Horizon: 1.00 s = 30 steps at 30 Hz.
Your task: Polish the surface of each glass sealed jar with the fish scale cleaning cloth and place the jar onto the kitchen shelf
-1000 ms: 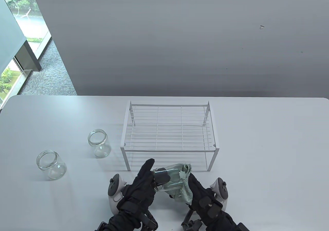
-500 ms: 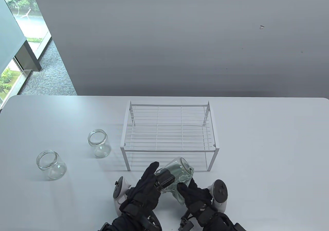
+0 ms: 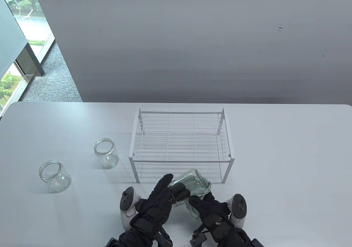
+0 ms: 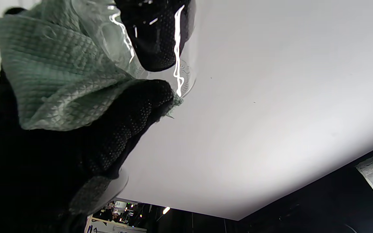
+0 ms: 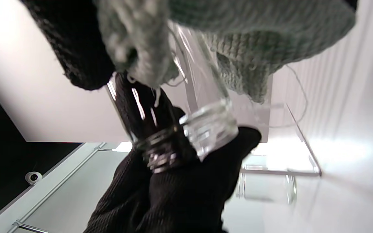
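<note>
Jar (image 3: 189, 179) tilted, held above the worktop (image 3: 275, 175) at six o'clock of the shelf (image 3: 180, 137). Your left hand (image 3: 159, 200) grips its mouth end, fingers inside. Your right hand (image 3: 210, 207) presses the green cloth (image 3: 202, 188) round its side. Two jars (image 3: 106, 153) stand at nine o'clock.

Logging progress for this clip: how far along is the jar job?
Done: nothing shelved; the kitchen shelf holds no jars. In hand: the left hand holds one jar tilted while the right hand rubs the cloth on it. Left: shelve it, then polish and shelve both jars on the table.
</note>
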Each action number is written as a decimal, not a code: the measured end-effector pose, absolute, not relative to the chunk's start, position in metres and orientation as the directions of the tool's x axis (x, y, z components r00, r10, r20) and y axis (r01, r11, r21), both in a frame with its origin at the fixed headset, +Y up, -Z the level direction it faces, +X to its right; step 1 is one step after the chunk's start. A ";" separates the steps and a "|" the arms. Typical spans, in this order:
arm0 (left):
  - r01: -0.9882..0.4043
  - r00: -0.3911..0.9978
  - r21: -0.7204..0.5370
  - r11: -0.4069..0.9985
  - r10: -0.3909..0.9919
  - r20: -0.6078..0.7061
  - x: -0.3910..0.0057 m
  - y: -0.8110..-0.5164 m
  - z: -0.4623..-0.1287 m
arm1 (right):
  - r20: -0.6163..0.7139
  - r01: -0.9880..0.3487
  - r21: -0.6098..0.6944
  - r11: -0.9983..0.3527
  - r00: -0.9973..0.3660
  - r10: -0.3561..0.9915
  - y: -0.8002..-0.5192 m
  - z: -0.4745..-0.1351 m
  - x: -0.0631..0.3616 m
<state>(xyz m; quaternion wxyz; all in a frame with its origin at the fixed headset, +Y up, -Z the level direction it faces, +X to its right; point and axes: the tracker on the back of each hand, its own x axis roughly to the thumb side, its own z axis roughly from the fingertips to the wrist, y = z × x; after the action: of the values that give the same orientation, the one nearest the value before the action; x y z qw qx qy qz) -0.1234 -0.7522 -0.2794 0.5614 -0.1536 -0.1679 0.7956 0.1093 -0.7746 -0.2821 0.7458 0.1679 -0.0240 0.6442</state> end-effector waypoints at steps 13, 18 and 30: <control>-0.914 -0.050 -0.404 -0.027 0.998 0.046 -0.125 -0.745 -0.278 | 0.780 -0.516 -0.229 -0.826 -0.605 0.161 -0.721 -0.264 0.096; -0.871 0.175 -0.423 0.251 0.962 0.210 -0.116 -0.736 -0.273 | 0.785 -0.335 -0.281 -0.899 -0.619 -0.015 -0.720 -0.256 0.080; -0.898 0.033 -0.431 0.093 0.989 0.145 -0.121 -0.746 -0.276 | 0.516 -0.905 0.064 -0.421 -0.331 0.790 -0.743 -0.283 0.128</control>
<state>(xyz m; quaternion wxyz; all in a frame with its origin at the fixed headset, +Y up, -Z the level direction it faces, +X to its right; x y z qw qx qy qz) -0.1211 -0.7463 -0.2759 0.7101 -0.1110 -0.2058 0.6641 0.1279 -0.7428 -0.2832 0.5247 0.2430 -0.1182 0.8073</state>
